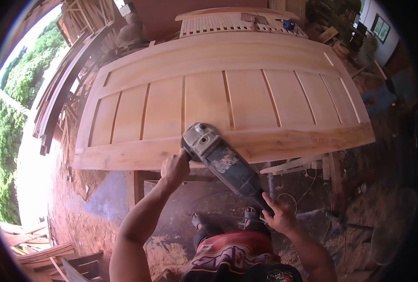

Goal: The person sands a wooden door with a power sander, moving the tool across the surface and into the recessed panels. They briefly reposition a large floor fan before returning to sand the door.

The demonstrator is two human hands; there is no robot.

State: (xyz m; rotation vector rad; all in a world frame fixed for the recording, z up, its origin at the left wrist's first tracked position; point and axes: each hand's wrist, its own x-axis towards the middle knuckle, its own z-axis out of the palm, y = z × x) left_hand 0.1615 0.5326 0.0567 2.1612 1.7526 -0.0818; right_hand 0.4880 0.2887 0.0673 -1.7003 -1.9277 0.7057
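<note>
A large angle grinder point(231, 168) with a grey metal head and dark body lies slantwise across the front rail of a pale wooden door point(204, 101). My left hand point(175, 168) is closed round its side handle, close to the door's front edge. Lower down on the right, my right hand point(278, 212) grips the rear handle. The grinder's head covers part of the front rail, and its disc is mostly hidden beneath. Narrow grooves divide the middle of the door into several upright panels.
Long boards point(70, 77) are stacked at the left. Behind the door lies a slatted wooden piece point(218, 24) with a blue tool point(289, 24) on it. A thin cable point(308, 191) loops below the door. Wood scraps point(44, 256) and sawdust cover parts of the floor.
</note>
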